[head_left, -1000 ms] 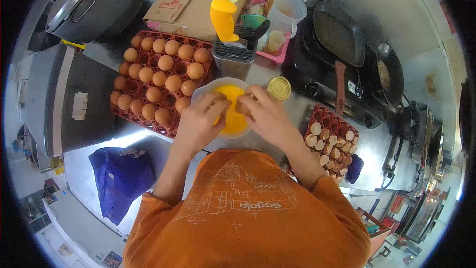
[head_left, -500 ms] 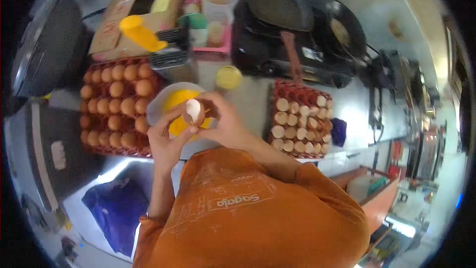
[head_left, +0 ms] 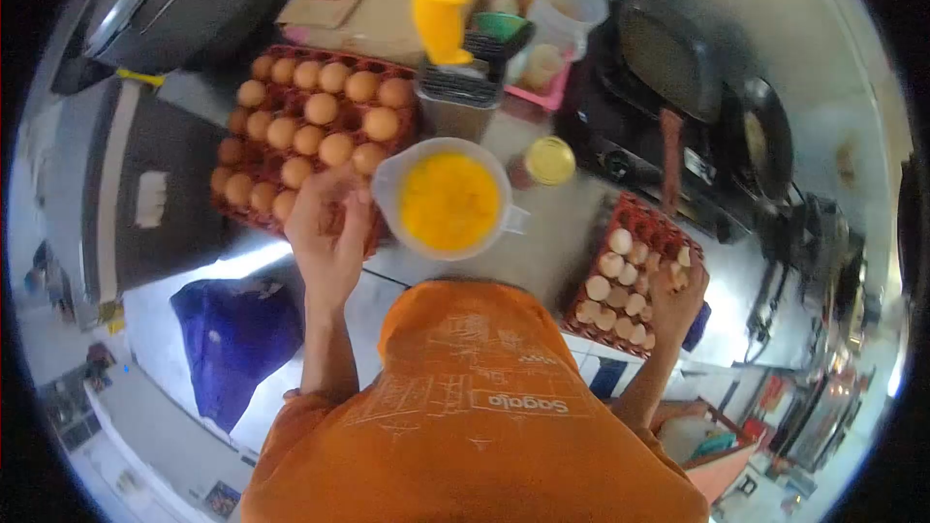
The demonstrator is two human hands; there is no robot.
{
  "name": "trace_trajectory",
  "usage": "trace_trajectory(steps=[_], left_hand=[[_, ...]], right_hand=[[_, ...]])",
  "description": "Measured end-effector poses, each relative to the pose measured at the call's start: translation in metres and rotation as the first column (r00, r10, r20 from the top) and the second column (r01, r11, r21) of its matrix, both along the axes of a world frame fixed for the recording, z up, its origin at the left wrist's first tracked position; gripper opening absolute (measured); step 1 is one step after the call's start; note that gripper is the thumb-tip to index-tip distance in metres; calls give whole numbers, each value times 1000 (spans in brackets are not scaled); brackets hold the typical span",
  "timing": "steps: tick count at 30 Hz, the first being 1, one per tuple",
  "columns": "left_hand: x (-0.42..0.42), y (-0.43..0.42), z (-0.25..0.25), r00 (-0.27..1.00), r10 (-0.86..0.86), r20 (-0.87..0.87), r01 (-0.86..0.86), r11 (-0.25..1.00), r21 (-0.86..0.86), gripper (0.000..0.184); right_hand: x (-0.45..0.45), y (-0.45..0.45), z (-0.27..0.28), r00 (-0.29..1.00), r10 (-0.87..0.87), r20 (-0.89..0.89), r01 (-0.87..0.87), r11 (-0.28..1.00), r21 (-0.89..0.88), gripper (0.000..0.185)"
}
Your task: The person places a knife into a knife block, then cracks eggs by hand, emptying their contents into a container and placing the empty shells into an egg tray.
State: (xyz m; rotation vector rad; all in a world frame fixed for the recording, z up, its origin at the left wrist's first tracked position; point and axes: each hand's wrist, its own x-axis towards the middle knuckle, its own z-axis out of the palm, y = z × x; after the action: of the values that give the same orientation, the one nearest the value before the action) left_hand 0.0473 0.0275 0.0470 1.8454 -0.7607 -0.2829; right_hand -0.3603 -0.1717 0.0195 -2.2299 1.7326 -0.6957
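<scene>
My left hand (head_left: 327,232) hangs over the near right corner of a red egg tray (head_left: 407,87), thumb and fingers apart. Brown whole eggs (head_left: 335,149) sit in that tray, close to my fingertips. Right of this hand stands a translucent measuring jug (head_left: 386,184) with yellow beaten-looking egg (head_left: 450,203) inside. Off to the right, my right hand (head_left: 678,298) is at the edge of a second red tray (head_left: 628,208), its fingers closed around a pale eggshell (head_left: 680,277). Several empty eggshells (head_left: 598,288) fill that tray.
Behind the jug are a lidded container (head_left: 460,102) with a yellow-handled tool (head_left: 441,15) above it and a yellow-lidded jar (head_left: 550,161). Pans (head_left: 668,58) stand on a black stove at the back right. A cardboard box (head_left: 358,0) lies behind the eggs.
My hands, together over the jug with a cracked eggshell before, have parted. The left has gone to the whole eggs, the right to the shell tray. The view has shifted.
</scene>
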Motion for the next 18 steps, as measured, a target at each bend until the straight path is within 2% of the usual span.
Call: trace_trajectory(steps=[1,2,3,4,5,7,8,9,11,12,13,14,15,16,17,18], left_hand=[[9,5,-1,970,48,239,-46,999,-15,22],[11,5,8,970,122,210,-111,992,-63,22],[17,13,7,966,129,225,-118,991,-60,22],[25,23,4,973,170,153,-171,985,-6,23],[29,30,3,974,213,81,-218,975,52,24],[28,32,9,958,262,118,-267,963,32,20],[30,38,3,943,286,171,-295,955,30,21],[31,44,0,925,307,223,-320,947,24,21],[28,49,0,926,316,207,-314,948,-40,22],[25,51,-2,928,329,175,-316,944,-96,22],[25,57,-8,920,354,167,-349,935,-59,24],[22,59,-12,923,359,139,-347,932,-107,24],[19,60,-14,924,365,109,-348,925,-151,24],[17,61,-16,927,354,124,-336,931,-141,24],[16,61,-17,927,349,140,-332,934,-131,24],[15,60,-20,918,363,159,-347,930,-120,23]], right_hand=[[27,3,11,991,-40,124,29,996,88,48],[52,6,16,954,3,300,-64,979,192,42],[80,9,18,934,189,303,-239,961,138,40],[111,13,21,882,367,295,-405,911,79,37],[146,23,28,788,517,335,-568,820,71,35],[212,46,24,546,738,396,-808,588,19,32],[247,59,26,384,844,375,-881,457,-126,32],[274,71,21,294,911,291,-916,355,-188,35],[323,88,12,291,957,-18,-915,273,-298,29],[341,91,5,320,942,-103,-918,282,-278,25],[352,91,2,350,917,-190,-920,298,-255,22],[359,96,3,380,903,-199,-911,329,-248,22],[365,100,4,395,880,-265,-917,364,-161,21],[368,102,7,397,857,-327,-915,396,-73,22],[371,101,9,410,849,-332,-908,413,-65,22],[373,99,14,335,905,-263,-936,351,17,19]])
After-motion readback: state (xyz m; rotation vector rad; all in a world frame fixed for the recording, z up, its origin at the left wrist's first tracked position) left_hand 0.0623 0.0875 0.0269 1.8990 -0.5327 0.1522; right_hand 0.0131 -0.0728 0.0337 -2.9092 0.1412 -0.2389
